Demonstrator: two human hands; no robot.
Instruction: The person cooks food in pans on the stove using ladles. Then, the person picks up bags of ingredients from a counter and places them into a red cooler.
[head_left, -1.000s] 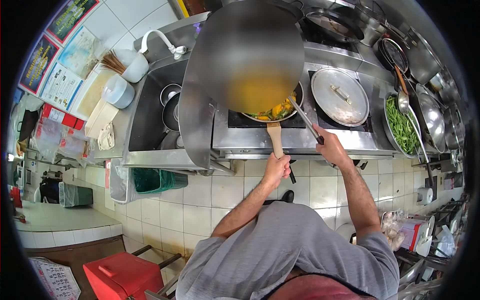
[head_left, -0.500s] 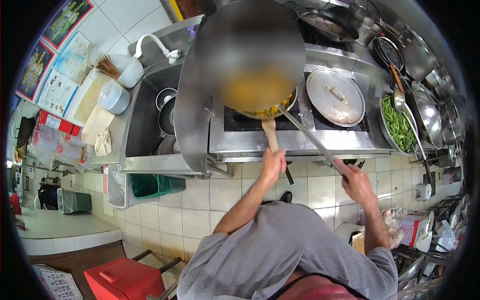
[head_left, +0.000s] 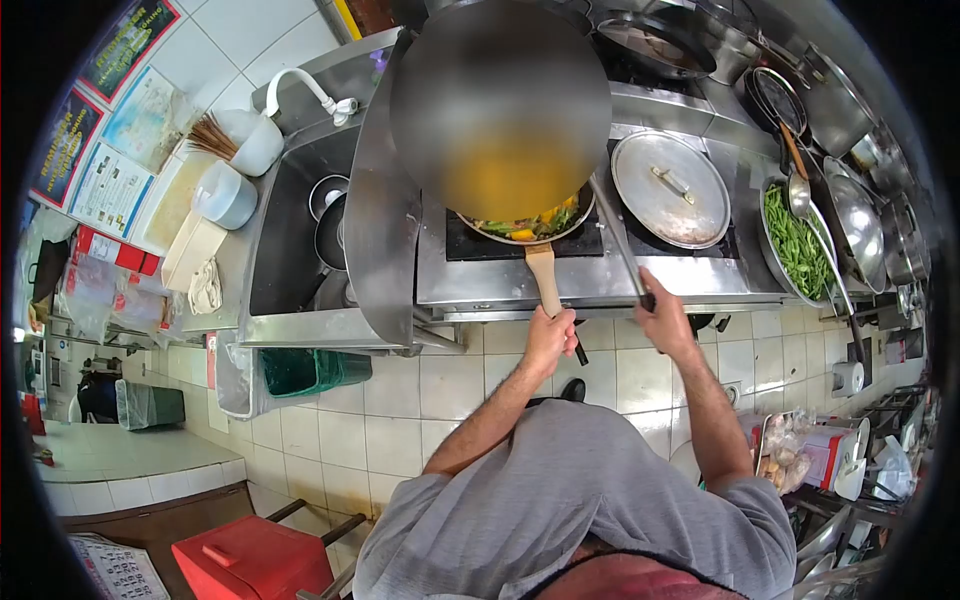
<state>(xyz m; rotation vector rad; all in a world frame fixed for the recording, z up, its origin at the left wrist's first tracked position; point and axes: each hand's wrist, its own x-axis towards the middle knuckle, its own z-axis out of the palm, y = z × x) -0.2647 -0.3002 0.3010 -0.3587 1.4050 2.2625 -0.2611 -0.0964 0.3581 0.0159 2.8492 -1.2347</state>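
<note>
My left hand (head_left: pixel 550 338) is wrapped round the light wooden handle of a frying pan (head_left: pixel 541 262) on the stove. Orange and green food (head_left: pixel 530 229) shows along the pan's near edge; a large blurred patch covers the rest of it. In my right hand (head_left: pixel 664 318) is the dark grip of a long metal utensil (head_left: pixel 618 235). It slants up and left to the pan's right edge, and its tip is hidden by the blur. A round metal lid (head_left: pixel 670 190) lies on the burner to the right of the pan.
A metal sink (head_left: pixel 290 235) with pans inside and a white tap (head_left: pixel 305 88) lies left, past an upright metal panel (head_left: pixel 385 215). A bowl of green vegetables (head_left: pixel 797 245) with a ladle is at right. Bins (head_left: pixel 315 372) stand below the sink.
My right hand swung right and back, and drew the utensil's tip across the food to the pan's right side. My left hand keeps its hold on the handle. The view has shifted slightly.
</note>
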